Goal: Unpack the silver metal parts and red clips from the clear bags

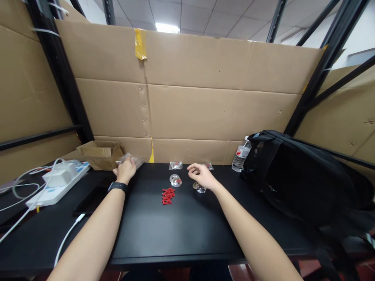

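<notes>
My left hand (125, 169) is at the back left, its fingers closed on a clear plastic bag (138, 161) beside a brown paper box. My right hand (202, 175) hovers over the desk with loosely bent fingers apart and nothing visible in them. Just below it lie shiny round discs (199, 188), partly covered by the hand. More silvery discs (175, 180) with a red mark rest left of it. A small clear packet (175, 165) lies behind these, and another packet (208, 166) is partly hidden behind my right hand. Several red cord loops (168, 196) lie in a row nearer me.
The brown open box (101, 154) stands at the back left, near a white power strip (60, 183) with cables. A dark flat device (92, 199) lies under my left forearm. At right are a water bottle (241, 155) and a black backpack (301, 179). Cardboard walls (193, 109) enclose the desk.
</notes>
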Available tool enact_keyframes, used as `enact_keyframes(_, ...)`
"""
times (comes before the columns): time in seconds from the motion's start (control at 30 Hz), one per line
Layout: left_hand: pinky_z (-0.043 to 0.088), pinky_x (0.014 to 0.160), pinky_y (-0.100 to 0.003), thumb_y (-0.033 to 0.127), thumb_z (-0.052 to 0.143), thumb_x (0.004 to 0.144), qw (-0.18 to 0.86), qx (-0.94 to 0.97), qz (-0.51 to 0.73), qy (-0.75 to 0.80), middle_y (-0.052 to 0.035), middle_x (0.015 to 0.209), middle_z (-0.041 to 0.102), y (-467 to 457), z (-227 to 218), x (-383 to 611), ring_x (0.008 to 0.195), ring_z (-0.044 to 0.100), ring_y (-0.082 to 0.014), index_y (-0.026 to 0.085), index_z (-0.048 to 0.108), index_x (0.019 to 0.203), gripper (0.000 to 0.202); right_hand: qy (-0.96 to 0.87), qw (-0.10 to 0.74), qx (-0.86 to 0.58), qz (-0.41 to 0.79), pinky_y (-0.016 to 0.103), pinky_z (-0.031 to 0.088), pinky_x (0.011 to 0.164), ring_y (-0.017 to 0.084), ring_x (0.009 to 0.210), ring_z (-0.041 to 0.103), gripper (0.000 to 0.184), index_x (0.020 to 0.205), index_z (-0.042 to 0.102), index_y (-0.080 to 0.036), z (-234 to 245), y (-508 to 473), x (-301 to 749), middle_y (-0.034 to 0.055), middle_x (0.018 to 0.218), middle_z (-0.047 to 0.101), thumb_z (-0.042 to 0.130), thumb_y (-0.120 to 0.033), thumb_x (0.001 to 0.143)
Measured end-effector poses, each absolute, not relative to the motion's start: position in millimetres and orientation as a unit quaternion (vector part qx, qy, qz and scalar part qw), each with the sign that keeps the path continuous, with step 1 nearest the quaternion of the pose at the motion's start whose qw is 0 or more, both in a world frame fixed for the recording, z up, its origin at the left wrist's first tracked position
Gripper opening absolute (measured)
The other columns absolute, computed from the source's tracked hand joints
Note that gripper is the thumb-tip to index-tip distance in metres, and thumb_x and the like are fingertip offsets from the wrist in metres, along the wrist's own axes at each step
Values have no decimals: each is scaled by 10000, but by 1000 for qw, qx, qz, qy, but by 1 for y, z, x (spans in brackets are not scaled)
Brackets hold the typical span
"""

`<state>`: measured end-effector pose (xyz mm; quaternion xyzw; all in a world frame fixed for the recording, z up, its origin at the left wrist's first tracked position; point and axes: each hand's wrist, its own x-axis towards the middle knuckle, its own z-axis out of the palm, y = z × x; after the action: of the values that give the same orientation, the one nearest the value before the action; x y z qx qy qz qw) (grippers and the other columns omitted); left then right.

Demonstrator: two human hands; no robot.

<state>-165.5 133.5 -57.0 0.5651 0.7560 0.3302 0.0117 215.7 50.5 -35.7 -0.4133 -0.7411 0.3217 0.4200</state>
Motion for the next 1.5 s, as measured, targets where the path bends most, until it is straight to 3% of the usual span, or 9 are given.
enact_keyframes(0.2,318,1064,-660,545,317,990,60,588,346,728,-164,1382,612,136,-54,-162,1301,527,-419,252,393,1496,589,-817,361,-420,160,301,499,815,172,886,633,253,1064,671,-185,-45,39,202,63,1034,692,665,-216,813)
enact_keyframes(0.37,336,1088,-599,510,351,989,74,622,359,692,-158,1451,550,135,-54,-156,1341,497,-366,228,405,1472,562,-846,282,-449,58,376,456,943,249,1088,613,427,1189,640,-217,-47,29,181,91,1198,670,735,-387,809)
enact_keyframes(0.5,341,1071,-601,462,391,981,-4,622,397,675,-171,1455,525,129,-50,-143,1355,457,-360,218,482,1404,497,-837,218,-502,13,368,458,875,274,1018,650,484,1174,642,-216,-46,27,164,98,1084,713,723,-517,804)
enact_keyframes(0.63,357,1062,-552,393,465,956,-101,632,429,638,-164,1445,514,116,-38,-123,1336,454,-349,225,518,1363,444,-816,194,-545,1,325,458,791,265,945,685,374,1124,659,-218,-47,27,155,89,978,741,688,-450,833)
enact_keyframes(0.8,429,1006,-467,340,491,936,-72,697,432,567,-131,1297,627,101,-28,-96,1212,563,-310,217,613,1226,338,-787,277,-549,57,311,480,791,248,939,694,347,1065,679,-238,-51,34,160,61,964,751,751,-348,743)
enact_keyframes(0.93,509,880,-321,342,554,910,95,835,370,396,-52,1008,746,81,-25,-62,939,685,-213,213,701,978,207,-699,444,-512,227,304,527,795,200,869,701,368,1016,652,-204,-52,42,170,64,959,743,781,-338,699)
enact_keyframes(1.03,513,880,-297,348,642,868,133,849,383,339,-50,1048,754,61,-21,-35,952,694,-206,214,712,1043,232,-618,519,-460,371,309,553,778,197,862,710,411,988,619,-191,-46,42,177,71,947,737,809,-362,666)
enact_keyframes(1.23,505,835,-276,284,624,886,147,842,399,331,-25,890,757,38,-14,-9,816,687,-175,203,715,881,122,-603,503,-403,470,284,558,684,181,794,703,470,1067,644,-216,-31,28,181,53,965,729,834,-375,668)
enact_keyframes(1.5,494,724,-244,181,651,749,209,809,431,340,-6,756,734,40,-19,-9,711,660,-154,174,728,794,89,-675,481,-362,426,324,556,847,188,894,701,439,1056,670,-177,-32,33,185,64,987,720,815,-314,665)
